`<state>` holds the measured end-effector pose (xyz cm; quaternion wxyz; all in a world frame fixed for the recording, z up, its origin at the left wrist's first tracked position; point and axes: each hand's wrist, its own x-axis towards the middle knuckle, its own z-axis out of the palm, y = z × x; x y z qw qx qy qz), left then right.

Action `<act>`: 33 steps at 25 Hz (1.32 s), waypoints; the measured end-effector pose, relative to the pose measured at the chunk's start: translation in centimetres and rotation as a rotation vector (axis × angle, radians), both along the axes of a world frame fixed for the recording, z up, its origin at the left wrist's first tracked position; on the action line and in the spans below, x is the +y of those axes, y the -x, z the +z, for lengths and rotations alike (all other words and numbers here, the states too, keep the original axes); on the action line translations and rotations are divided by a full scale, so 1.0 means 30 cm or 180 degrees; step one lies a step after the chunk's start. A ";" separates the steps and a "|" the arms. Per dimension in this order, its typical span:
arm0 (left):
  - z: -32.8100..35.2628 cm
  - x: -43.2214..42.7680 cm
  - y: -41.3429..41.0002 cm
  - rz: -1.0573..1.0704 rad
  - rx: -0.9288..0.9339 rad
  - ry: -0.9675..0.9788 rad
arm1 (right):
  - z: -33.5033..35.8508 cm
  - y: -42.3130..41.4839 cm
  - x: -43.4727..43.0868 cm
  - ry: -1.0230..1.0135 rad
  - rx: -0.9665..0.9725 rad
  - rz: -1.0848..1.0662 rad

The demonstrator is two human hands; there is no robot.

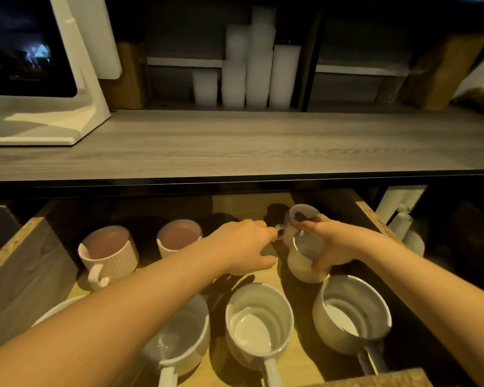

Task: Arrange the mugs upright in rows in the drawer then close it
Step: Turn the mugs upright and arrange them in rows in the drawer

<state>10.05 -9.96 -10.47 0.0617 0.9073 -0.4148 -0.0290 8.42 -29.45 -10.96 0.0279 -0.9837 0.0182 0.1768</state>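
The open wooden drawer [373, 215] holds several upright mugs. Two pink ribbed mugs [108, 255] [179, 237] stand at the back left. Along the front stand white mugs [185, 339] [259, 325] [349, 314], and my left forearm partly hides another at the far left [58, 308]. At the back right, my left hand [243, 247] pinches the handle of a small tilted mug [303, 215]. My right hand [330, 241] grips a white mug [302, 265] just in front of it, with its fingers reaching up to the small mug's rim.
A grey wood-grain countertop [263, 143] overhangs the back of the drawer. A white screen stand [67, 107] sits on it at the left. Stacks of white cups [257, 65] fill the shelf behind. More stacked cups [400, 202] lie to the right of the drawer.
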 end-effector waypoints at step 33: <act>-0.104 0.086 -0.041 0.0760 0.1195 0.0234 | -0.062 0.025 0.183 0.0342 -0.0846 0.0118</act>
